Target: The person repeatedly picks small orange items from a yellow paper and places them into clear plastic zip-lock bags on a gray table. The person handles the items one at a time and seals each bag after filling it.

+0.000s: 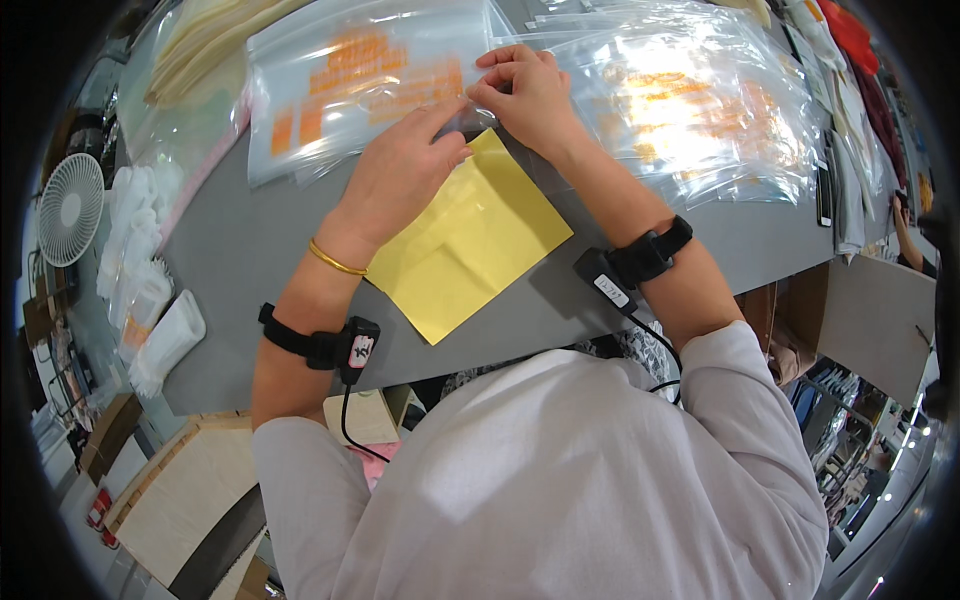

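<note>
A stack of clear plastic bags with orange print lies at the far left of the grey table. My right hand pinches thumb to finger at the near right corner of this stack, seemingly on the edge of a clear bag. Close beside it, my left hand reaches in with its index finger stretched onto the same corner and its thumb apart. Beneath my hands a yellow sheet lies slanted on the table, slightly creased; my left hand covers part of its left edge.
More printed clear bags spread out at the far right, shining with glare. White bundled items line the table's left edge by a white fan. An open cardboard box stands off the right edge. Cables hang from both forearm bands.
</note>
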`<action>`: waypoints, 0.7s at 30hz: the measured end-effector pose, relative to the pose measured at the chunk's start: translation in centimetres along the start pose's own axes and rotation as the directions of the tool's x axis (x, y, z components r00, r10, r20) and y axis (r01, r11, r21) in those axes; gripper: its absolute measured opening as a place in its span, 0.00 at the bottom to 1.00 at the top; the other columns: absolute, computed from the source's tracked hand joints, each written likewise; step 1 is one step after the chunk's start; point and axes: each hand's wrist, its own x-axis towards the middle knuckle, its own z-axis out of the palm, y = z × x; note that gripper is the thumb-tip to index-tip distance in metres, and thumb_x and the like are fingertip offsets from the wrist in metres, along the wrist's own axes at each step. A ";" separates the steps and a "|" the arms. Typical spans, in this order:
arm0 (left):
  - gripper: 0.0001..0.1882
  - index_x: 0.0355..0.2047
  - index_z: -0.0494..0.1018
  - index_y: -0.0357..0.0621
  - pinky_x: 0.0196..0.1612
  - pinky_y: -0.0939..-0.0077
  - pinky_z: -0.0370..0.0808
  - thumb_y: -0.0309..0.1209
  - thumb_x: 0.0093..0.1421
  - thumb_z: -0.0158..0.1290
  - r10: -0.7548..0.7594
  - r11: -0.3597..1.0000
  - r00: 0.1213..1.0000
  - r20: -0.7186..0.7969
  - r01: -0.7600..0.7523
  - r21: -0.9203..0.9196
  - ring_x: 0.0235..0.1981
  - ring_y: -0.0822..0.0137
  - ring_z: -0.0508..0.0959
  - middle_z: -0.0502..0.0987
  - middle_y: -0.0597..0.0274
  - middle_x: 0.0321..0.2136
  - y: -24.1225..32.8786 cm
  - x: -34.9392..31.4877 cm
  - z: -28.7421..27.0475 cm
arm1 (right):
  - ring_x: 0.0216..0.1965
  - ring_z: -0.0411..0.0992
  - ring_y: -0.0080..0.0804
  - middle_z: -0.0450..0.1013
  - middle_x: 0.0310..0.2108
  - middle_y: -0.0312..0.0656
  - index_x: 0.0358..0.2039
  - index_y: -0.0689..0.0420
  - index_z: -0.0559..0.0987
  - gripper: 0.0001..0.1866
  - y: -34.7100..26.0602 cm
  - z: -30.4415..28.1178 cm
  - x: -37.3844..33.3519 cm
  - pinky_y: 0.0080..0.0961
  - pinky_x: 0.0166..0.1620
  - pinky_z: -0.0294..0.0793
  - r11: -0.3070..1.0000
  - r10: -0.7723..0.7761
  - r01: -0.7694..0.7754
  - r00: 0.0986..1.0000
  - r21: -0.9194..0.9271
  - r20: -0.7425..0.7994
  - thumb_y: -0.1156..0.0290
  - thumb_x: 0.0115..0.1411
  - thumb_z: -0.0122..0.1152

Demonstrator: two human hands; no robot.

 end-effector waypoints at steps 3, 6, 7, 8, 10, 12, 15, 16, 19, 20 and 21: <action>0.08 0.36 0.77 0.39 0.53 0.63 0.81 0.31 0.63 0.62 0.004 1.000 1.000 0.003 -0.004 0.010 0.56 0.56 0.79 0.81 0.57 0.55 0.1 0.0 0.2 | 0.58 0.68 0.41 0.78 0.53 0.31 0.30 0.54 0.87 0.14 0.0 0.0 -0.7 0.41 0.62 0.62 0.980 -0.125 0.116 0.991 -0.161 -0.046 0.55 0.56 0.76; 0.08 0.36 0.78 0.41 0.52 0.64 0.81 0.32 0.62 0.62 0.010 1.000 1.000 -0.017 -0.010 0.019 0.57 0.57 0.79 0.81 0.58 0.55 -0.1 -0.1 0.5 | 0.57 0.68 0.44 0.77 0.51 0.36 0.32 0.54 0.87 0.20 0.2 -0.4 0.0 0.43 0.61 0.64 0.899 -0.191 0.131 0.976 -0.417 -0.105 0.48 0.55 0.77; 0.08 0.36 0.78 0.41 0.53 0.64 0.81 0.32 0.62 0.62 0.007 1.000 0.999 -0.034 -0.007 0.011 0.57 0.57 0.79 0.81 0.58 0.55 0.0 -0.1 0.6 | 0.57 0.68 0.45 0.77 0.50 0.38 0.32 0.54 0.87 0.23 0.4 -0.5 0.7 0.43 0.61 0.64 0.854 -0.236 0.127 0.959 -0.504 -0.157 0.46 0.54 0.78; 0.08 0.35 0.78 0.41 0.53 0.64 0.81 0.32 0.62 0.63 0.001 1.000 0.999 -0.049 -0.001 -0.005 0.57 0.57 0.79 0.81 0.58 0.55 0.0 -0.1 0.7 | 0.57 0.68 0.46 0.77 0.50 0.39 0.33 0.54 0.88 0.25 0.5 -0.6 1.6 0.44 0.60 0.65 0.879 -0.167 0.071 0.972 -0.472 -0.165 0.44 0.53 0.78; 0.09 0.35 0.78 0.40 0.56 0.61 0.80 0.32 0.62 0.63 0.018 0.999 0.998 -0.061 -0.020 -0.035 0.58 0.54 0.79 0.81 0.58 0.56 0.0 -0.1 0.8 | 0.57 0.68 0.48 0.77 0.50 0.41 0.33 0.55 0.88 0.28 0.7 -0.4 4.0 0.44 0.60 0.65 0.913 -0.058 -0.037 0.974 -0.405 -0.218 0.39 0.51 0.79; 0.09 0.34 0.77 0.39 0.58 0.59 0.79 0.31 0.62 0.64 0.025 0.996 0.997 -0.066 -0.031 -0.087 0.59 0.52 0.78 0.81 0.57 0.57 -0.1 -0.2 0.6 | 0.55 0.70 0.48 0.79 0.47 0.41 0.33 0.55 0.89 0.29 0.9 -0.2 6.1 0.45 0.60 0.66 0.926 0.041 -0.106 0.983 -0.362 -0.182 0.39 0.51 0.79; 0.09 0.35 0.77 0.38 0.63 0.57 0.76 0.30 0.63 0.63 0.031 0.990 0.998 -0.059 -0.039 -0.136 0.62 0.49 0.76 0.81 0.56 0.57 -0.4 -1.0 -0.3 | 0.53 0.73 0.48 0.81 0.44 0.41 0.32 0.54 0.89 0.24 1.3 0.2 7.8 0.46 0.57 0.69 0.937 0.119 -0.148 0.987 -0.317 -0.110 0.44 0.55 0.76; 0.09 0.35 0.77 0.37 0.64 0.56 0.75 0.30 0.64 0.63 0.002 0.991 0.998 -0.056 -0.009 -0.133 0.64 0.49 0.75 0.81 0.55 0.57 -0.7 -1.4 -0.7 | 0.52 0.73 0.48 0.81 0.43 0.40 0.32 0.54 0.89 0.21 1.5 0.2 7.8 0.46 0.56 0.71 0.938 0.066 -0.105 0.989 -0.331 -0.129 0.46 0.58 0.75; 0.08 0.36 0.77 0.36 0.67 0.56 0.72 0.29 0.66 0.61 -0.100 0.985 0.994 -0.052 0.091 -0.147 0.67 0.48 0.72 0.80 0.56 0.60 -2.3 -3.5 -2.6 | 0.50 0.76 0.49 0.82 0.43 0.40 0.33 0.53 0.89 0.14 2.3 -0.1 7.3 0.46 0.52 0.74 0.896 -0.125 0.045 0.980 -0.443 -0.153 0.55 0.65 0.68; 0.08 0.36 0.77 0.35 0.68 0.55 0.71 0.29 0.67 0.61 -0.151 0.976 0.987 -0.051 0.141 -0.169 0.68 0.48 0.71 0.79 0.56 0.61 -2.9 -4.5 -3.4 | 0.50 0.77 0.49 0.82 0.44 0.40 0.34 0.52 0.89 0.12 2.7 -0.6 7.0 0.46 0.50 0.76 0.869 -0.239 0.133 0.957 -0.477 -0.167 0.58 0.67 0.65; 0.08 0.36 0.77 0.35 0.69 0.55 0.69 0.28 0.67 0.60 -0.197 0.964 0.979 -0.049 0.185 -0.189 0.69 0.48 0.70 0.78 0.56 0.62 -3.6 -5.5 -4.2 | 0.49 0.78 0.48 0.82 0.44 0.40 0.35 0.52 0.88 0.12 3.2 -1.5 6.9 0.45 0.50 0.76 0.890 -0.180 0.089 0.970 -0.447 -0.164 0.60 0.67 0.64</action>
